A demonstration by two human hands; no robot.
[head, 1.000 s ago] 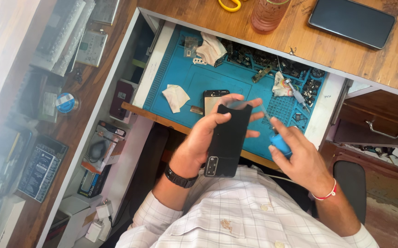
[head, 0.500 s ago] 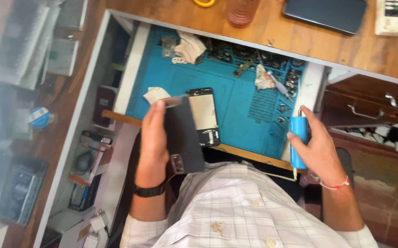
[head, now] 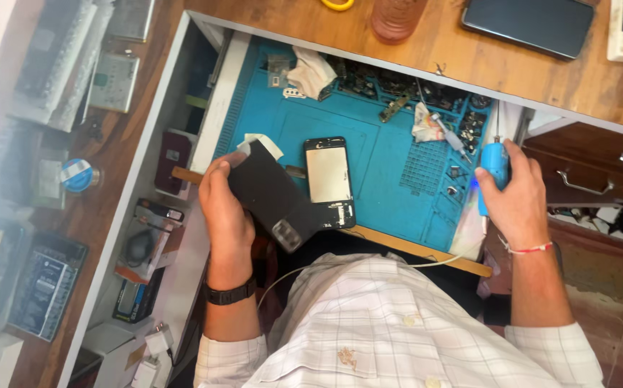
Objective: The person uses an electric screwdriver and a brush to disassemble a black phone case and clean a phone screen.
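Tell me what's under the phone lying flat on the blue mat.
Only the blue mat shows around the phone; whatever lies beneath it is covered. The black back cover in the left hand overlaps its lower left corner.

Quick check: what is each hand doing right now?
Left hand: closed on the black phone back cover.
Right hand: closed on the blue handheld tool, at the mat's right edge.
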